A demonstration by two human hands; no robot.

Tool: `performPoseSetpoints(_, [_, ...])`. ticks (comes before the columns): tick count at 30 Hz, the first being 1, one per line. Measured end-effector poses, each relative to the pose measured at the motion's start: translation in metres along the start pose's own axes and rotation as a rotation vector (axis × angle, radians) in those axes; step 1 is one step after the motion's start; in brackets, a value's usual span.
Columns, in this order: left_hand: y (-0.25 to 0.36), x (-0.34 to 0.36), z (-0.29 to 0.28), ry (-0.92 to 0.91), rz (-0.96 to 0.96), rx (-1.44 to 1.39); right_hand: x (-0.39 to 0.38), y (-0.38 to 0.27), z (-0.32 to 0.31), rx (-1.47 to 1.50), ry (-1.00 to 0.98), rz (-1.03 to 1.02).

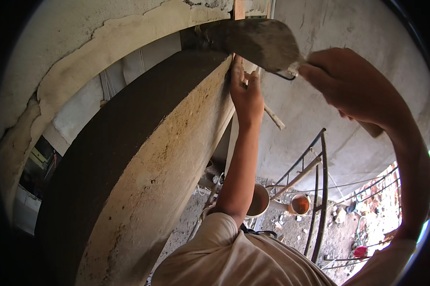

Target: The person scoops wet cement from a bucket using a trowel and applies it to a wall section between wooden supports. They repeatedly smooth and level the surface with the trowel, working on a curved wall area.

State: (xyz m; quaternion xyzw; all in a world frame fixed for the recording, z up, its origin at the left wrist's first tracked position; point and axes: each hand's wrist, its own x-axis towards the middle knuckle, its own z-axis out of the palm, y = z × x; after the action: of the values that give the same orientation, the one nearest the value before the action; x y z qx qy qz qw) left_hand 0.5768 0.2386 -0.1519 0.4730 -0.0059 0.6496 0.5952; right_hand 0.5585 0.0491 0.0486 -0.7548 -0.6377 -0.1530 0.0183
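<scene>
My right hand (pixel 336 81), raised at the upper right, is closed around the handle of a trowel (pixel 267 40). Its broad, mortar-smeared blade reaches left, over the top end of a curved concrete beam (pixel 153 176). Dark, smooth wet mortar (pixel 110 128) coats the beam's upper face, while its pale side is rough. Just below the blade, my left hand (pixel 247 93) is up against the beam's end, fingers upward and thumb apart, gripping a narrow wooden strip (pixel 239 9). The blade hides the strip's middle, and part of the grip cannot be seen.
Behind my hands stands a grey plastered wall (pixel 315 109), with a short stick (pixel 274 117) jutting out near my left wrist. Metal scaffold rails (pixel 323 190) rise at the lower right. Far below, a bucket (pixel 259 200) and an orange-lined pail (pixel 300 205) stand on rubble-strewn ground.
</scene>
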Motion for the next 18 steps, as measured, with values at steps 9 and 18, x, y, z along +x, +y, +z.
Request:
performPoseSetpoints(9, [0.000,-0.001,-0.006,0.029,-0.094,0.003,-0.011,-0.017,0.026,-0.382,0.284,-0.057])
performPoseSetpoints(18, [0.018,-0.006,0.000,0.003,-0.168,0.042,-0.006,-0.013,0.079,-0.482,0.321,0.149])
